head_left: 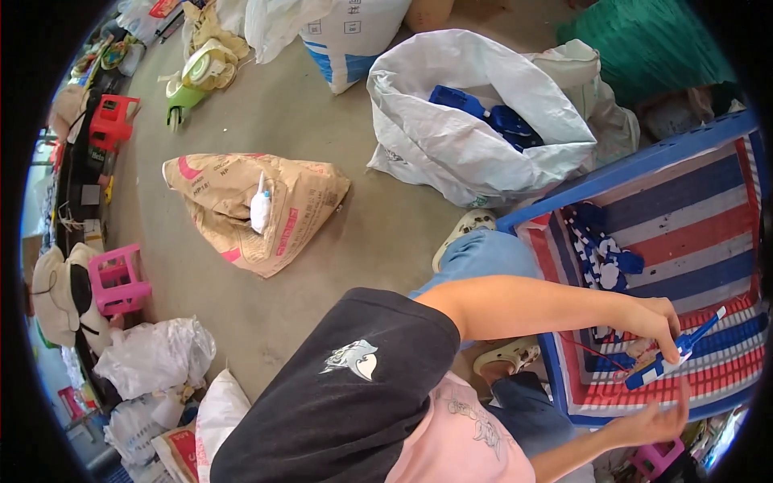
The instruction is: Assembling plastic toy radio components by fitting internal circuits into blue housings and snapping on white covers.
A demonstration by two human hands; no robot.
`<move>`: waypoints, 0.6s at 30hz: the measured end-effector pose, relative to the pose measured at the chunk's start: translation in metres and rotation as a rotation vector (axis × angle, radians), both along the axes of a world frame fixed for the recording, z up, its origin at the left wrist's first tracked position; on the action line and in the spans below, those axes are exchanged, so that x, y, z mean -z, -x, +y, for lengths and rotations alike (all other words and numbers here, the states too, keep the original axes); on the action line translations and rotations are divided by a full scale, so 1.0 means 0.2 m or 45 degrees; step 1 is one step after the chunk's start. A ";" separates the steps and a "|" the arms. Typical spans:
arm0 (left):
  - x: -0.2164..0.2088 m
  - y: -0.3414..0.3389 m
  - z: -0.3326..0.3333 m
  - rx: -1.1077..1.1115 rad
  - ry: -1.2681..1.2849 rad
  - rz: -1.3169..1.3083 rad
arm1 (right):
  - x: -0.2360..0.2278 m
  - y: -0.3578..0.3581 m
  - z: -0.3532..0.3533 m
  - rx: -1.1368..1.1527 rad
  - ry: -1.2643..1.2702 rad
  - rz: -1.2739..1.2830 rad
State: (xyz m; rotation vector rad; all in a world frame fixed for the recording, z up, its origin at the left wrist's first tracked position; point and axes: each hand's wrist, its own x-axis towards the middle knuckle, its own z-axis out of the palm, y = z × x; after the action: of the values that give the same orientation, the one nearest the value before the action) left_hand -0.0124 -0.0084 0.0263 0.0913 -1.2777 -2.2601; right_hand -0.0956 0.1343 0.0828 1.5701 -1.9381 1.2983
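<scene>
At the right, my left hand (654,326) reaches down with its fingers pinched on a blue-and-white plastic piece (662,367) that has a long narrow stem. A thin red cord and a tan bit hang beside it; what the tan bit is, I cannot make out. Just below the piece, my right hand (654,423) has its fingers stretched apart and holds nothing visible. Both hands are over the near side of a blue-framed crate (636,167) lined with striped red, white and blue cloth. Several blue and white pieces (605,256) lie in its left corner.
A white woven sack (427,161) with blue plastic pieces (460,100) stands beyond my knee. On the floor at left lies a brown paper sack (217,193) bearing a white bottle-shaped piece (260,211). Red (115,121) and pink stools (119,280) line the left side.
</scene>
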 end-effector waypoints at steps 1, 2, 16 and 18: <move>0.00 -0.01 0.00 -0.013 0.012 -0.001 | -0.01 -0.01 0.01 0.076 -0.318 0.020; 0.00 -0.01 0.00 -0.013 0.019 0.012 | 0.01 -0.01 0.00 -0.011 -0.226 -0.028; -0.05 0.00 0.06 0.069 0.002 0.165 | -0.04 -0.03 0.09 0.006 0.186 -0.067; -0.04 0.01 0.06 0.066 0.000 0.164 | -0.04 -0.03 0.09 0.022 0.266 -0.096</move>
State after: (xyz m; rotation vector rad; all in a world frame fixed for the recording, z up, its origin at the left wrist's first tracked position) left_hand -0.0142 0.0033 0.0352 -0.0872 -1.2250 -2.2695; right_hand -0.0895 0.1520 0.0903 1.4189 -1.7875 1.5185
